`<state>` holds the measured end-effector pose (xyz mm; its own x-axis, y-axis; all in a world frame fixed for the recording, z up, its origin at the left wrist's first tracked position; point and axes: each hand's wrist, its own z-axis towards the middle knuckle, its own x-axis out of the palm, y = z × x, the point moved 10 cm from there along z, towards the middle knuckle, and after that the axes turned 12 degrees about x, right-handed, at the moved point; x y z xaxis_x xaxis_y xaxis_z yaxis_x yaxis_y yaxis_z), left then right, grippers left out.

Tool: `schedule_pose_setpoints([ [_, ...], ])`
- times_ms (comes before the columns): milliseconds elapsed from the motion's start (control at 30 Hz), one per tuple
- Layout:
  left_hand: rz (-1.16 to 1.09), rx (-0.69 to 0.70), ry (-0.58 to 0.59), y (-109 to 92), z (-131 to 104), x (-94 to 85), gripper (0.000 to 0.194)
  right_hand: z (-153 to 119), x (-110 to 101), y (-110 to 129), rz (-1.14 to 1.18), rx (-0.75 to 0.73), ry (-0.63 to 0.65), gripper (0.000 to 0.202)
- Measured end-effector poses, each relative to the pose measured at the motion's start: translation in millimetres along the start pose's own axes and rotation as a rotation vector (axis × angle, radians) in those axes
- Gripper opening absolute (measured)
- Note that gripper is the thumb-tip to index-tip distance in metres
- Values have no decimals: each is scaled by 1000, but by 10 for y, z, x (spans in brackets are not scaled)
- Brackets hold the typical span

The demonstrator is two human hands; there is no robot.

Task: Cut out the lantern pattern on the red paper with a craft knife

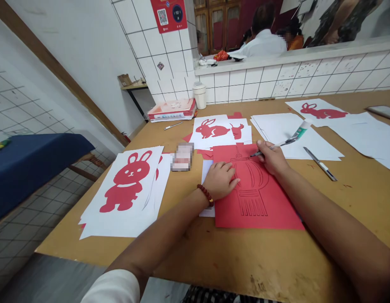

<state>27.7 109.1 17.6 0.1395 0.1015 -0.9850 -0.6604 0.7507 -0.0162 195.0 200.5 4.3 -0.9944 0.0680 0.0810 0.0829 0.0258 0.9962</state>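
Note:
A sheet of red paper (223,214) with a lantern drawn on it in dark lines lies in front of me. My left hand (218,180) rests flat on its left part, fingers spread and touching the drawn lantern (252,181). In my right hand (272,159) is a slim dark-tipped pen (255,154), pinched between the fingers. Its tip is at the upper right of the lantern; whether it touches the paper I cannot tell. Just beyond that hand, a clear tube with a green label (300,132) shows over white sheets (321,145).
White sheets with red rabbit cut-outs (127,181) (214,128) (324,112) lie left, ahead and far right. A craft knife (320,164) lies at right, a pen (173,126) at back left. A stack of books (172,110) and white cup (199,95) stand by the tiled wall.

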Motion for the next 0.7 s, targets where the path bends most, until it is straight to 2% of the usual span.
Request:
schedule_pose_setpoints([
  [133,16,-39,-3,-53,22,-6,45,-6,-112,75,77,9,21,56],
  [267,-24,-163,14,44,-17,73,63,-77,-253,138,104,34,-47,56],
  [333,-43,-192,47,77,-32,134,65,-189,-296,131,99,36,-78,57],
  [500,-32,-190,52,82,-32,144,64,-507,-247,57,30,-4,-66,53],
  [700,-30,-180,43,85,-36,147,63,-540,-148,21,-48,-3,-20,50],
])
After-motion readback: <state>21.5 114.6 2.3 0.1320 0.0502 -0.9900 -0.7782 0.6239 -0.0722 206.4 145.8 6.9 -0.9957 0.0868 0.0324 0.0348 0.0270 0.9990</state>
